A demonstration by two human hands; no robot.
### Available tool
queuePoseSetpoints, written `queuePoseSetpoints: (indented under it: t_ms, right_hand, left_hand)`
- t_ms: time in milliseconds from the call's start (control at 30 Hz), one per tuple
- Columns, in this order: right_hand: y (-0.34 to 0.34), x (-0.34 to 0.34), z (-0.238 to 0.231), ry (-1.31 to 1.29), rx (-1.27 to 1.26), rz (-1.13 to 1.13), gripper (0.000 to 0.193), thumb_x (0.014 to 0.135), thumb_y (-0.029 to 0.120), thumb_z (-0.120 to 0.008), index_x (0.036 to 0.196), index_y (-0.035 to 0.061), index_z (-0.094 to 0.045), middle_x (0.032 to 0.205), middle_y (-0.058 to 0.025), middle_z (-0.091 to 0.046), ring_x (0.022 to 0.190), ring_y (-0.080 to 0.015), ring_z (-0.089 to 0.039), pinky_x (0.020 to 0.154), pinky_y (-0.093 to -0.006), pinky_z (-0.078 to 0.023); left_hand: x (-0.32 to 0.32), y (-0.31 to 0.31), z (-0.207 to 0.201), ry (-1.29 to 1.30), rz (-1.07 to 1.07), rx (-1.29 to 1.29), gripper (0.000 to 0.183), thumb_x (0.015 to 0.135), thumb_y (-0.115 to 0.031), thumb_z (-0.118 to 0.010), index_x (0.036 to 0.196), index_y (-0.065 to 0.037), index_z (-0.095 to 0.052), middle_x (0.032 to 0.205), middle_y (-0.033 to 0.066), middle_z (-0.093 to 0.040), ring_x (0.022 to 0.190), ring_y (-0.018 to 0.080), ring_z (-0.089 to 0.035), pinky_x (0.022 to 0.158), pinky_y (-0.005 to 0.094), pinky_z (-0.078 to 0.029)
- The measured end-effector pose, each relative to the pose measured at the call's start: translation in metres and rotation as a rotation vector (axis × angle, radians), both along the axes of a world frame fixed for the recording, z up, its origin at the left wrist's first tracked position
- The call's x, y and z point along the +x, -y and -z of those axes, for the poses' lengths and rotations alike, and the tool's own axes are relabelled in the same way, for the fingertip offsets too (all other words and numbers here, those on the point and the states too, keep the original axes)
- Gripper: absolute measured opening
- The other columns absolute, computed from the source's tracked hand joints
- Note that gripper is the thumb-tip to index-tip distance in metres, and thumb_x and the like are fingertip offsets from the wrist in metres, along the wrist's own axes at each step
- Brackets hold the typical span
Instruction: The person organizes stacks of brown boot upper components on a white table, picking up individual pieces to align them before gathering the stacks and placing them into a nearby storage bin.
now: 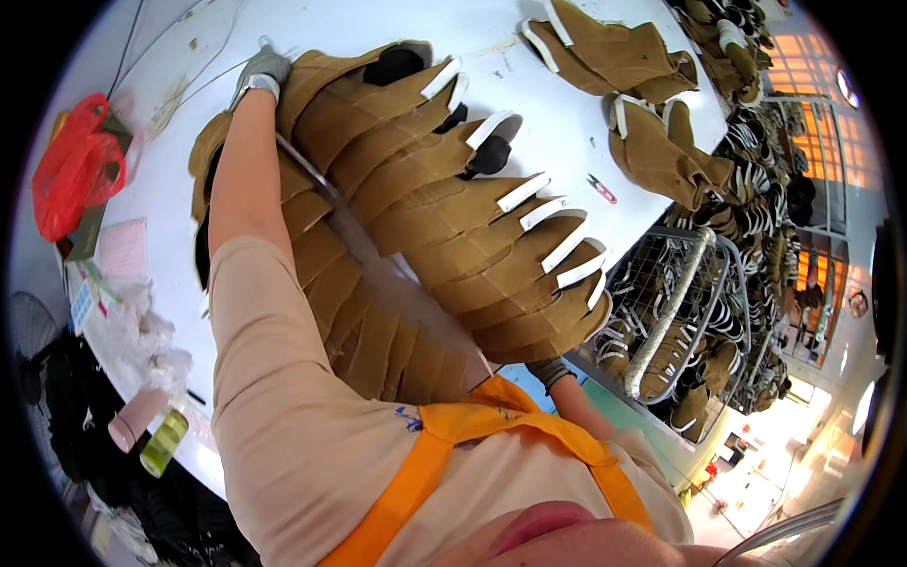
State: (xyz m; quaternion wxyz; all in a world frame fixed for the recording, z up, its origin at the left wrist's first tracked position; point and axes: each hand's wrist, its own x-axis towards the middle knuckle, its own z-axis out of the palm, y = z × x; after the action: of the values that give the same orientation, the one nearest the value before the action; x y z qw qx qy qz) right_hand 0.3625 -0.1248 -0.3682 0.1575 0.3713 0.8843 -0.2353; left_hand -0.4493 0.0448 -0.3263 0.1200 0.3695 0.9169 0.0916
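Reaching across the white counter (170, 180), the gloved left hand (260, 71) presses its closed fingers on the far end of a long stack of tan boot uppers (444, 217) running diagonally toward the right hand (550, 370), whose fingers are hidden beneath the near end.

Footwear workshop, factory-floor sewing/assembly bench.

White worktable (557, 132) is stacked with overlapping rows of tan boot uppers (453, 217), same cut, white-edged tabs; more tan uppers (614, 57) lie far right. Wire cart (680, 312) right of table is crammed with the same pieces plus striped ones. Thread snips (601, 189) on the bench, glue-type bottle (164, 442) near left edge, red plastic bag (76, 170) far left. Worker wears grey gloves and an orange apron (444, 454). Batch production, not a home or shop.
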Motion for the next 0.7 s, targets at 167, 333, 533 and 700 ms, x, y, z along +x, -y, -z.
queuePoseSetpoints:
  t_ms: [167, 333, 533, 700]
  right_hand:
    - [-0.006, -0.011, -0.018, 0.091, -0.001, -0.028, 0.060, 0.095, 0.044, -0.047, 0.149, 0.0174, -0.036, 0.155, -0.0119, -0.032, 0.142, -0.0345, -0.029, 0.117, -0.0503, -0.022]
    - [-0.048, -0.056, -0.071, 0.288, -0.107, -0.163, 0.065, 0.097, 0.047, -0.043, 0.152, 0.0176, -0.028, 0.158, -0.0109, -0.025, 0.146, -0.0329, -0.022, 0.119, -0.0501, -0.017]
    - [-0.034, -0.027, -0.017, -0.009, 0.024, -0.115, 0.063, 0.097, 0.048, -0.039, 0.151, 0.0171, -0.031, 0.157, -0.0119, -0.028, 0.145, -0.0322, -0.024, 0.119, -0.0491, -0.017]
    - [-0.047, -0.035, 0.004, 0.121, -0.011, -0.139, 0.060, 0.097, 0.042, -0.045, 0.150, 0.0158, -0.034, 0.156, -0.0138, -0.029, 0.144, -0.0332, -0.025, 0.118, -0.0477, -0.019]
  left_hand:
    - [0.108, 0.091, -0.116, 1.297, -0.301, 1.068, 0.034, 0.098, -0.027, -0.055, 0.123, -0.003, -0.056, 0.089, 0.0074, -0.065, 0.087, 0.0196, -0.062, 0.081, 0.0379, -0.053]
    - [0.322, 0.277, -0.162, 1.800, -0.327, 1.218, 0.027, 0.102, -0.024, -0.050, 0.121, -0.006, -0.059, 0.110, 0.0050, -0.065, 0.102, 0.0151, -0.062, 0.093, 0.0276, -0.049]
    - [0.335, 0.317, -0.199, 1.332, 1.005, -0.249, 0.045, 0.100, -0.031, -0.049, 0.139, -0.009, -0.047, 0.130, 0.0078, -0.055, 0.120, 0.0224, -0.052, 0.107, 0.0353, -0.038]
    - [0.163, 0.230, -0.295, 0.005, 0.603, -0.169, 0.060, 0.091, -0.041, -0.057, 0.142, -0.013, -0.043, 0.138, 0.0099, -0.045, 0.128, 0.0269, -0.041, 0.110, 0.0408, -0.030]
